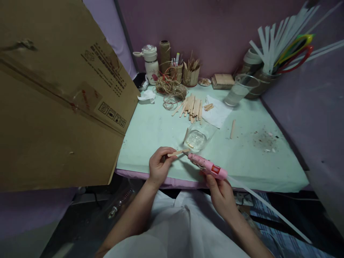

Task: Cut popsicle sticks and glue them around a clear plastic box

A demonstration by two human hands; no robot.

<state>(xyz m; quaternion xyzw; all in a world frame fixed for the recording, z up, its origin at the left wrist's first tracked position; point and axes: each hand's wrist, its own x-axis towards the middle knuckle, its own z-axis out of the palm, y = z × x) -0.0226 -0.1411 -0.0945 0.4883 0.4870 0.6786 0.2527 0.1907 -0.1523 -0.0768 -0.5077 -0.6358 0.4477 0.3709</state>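
Observation:
Near the front edge of the table, my left hand [161, 163] pinches a flat wooden stick [175, 153] between thumb and fingers. My right hand [220, 190] is wrapped round a pink glue gun [205, 165], whose metal nozzle meets or nearly meets the stick's right end. From the gun's back a long white glue stick [271, 206] slants down to the right. Just beyond the nozzle sits a clear plastic container [196, 139], with another wooden stick [185, 135] at its left side. A pile of wooden sticks [192, 107] lies farther back.
A big cardboard box [61, 107] stands on the left. Along the back are a white bottle [152, 66], tangled twine [170, 87], holders and a clear cup [238, 93]. Scissors [298, 59] and white strips stand at right. One stick [232, 129] lies on the green table [150, 136].

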